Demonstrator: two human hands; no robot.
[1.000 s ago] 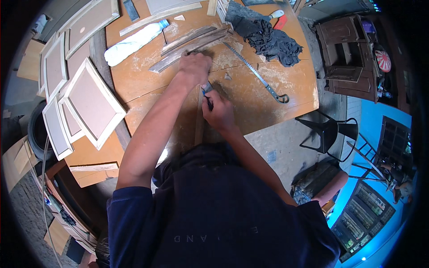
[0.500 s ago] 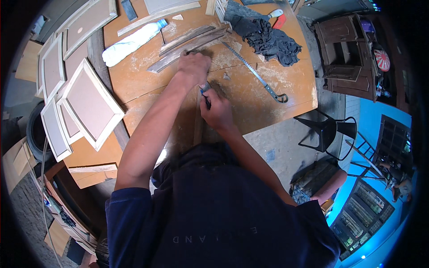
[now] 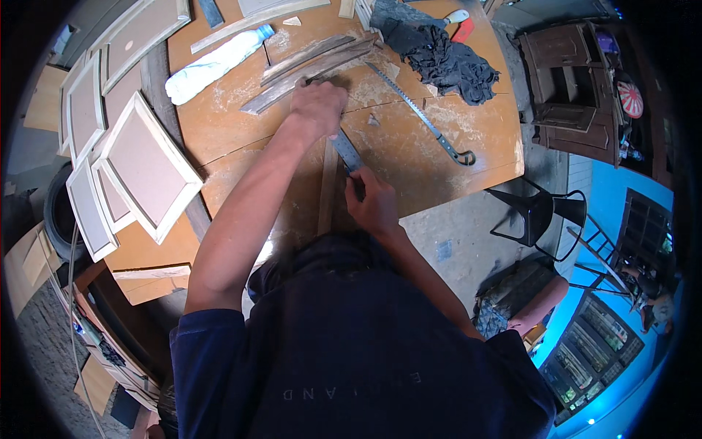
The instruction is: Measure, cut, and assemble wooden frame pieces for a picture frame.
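Note:
My left hand (image 3: 319,108) is closed and presses down at the workbench's middle, beside the dark weathered wood strips (image 3: 292,84). From under it a narrow wood strip (image 3: 327,186) runs back toward my body; the fingers hide the grip. My right hand (image 3: 373,201) is closed around the dark handle of a flat metal blade (image 3: 346,151). The blade slants up and left beside the strip, its far end at my left hand; I cannot make out teeth on it. A separate curved pruning saw (image 3: 417,110) lies to the right, untouched.
Sawdust covers parts of the orange workbench (image 3: 453,175). A white bottle (image 3: 216,67) and pale framed panels (image 3: 150,168) lie left. A black cloth (image 3: 453,62) and a red-and-white tool (image 3: 461,28) are far right. A black chair (image 3: 530,216) stands beyond the right edge.
My right hand has drawn back toward me and to the right, so more of the metal blade shows. My left hand stays in nearly the same place.

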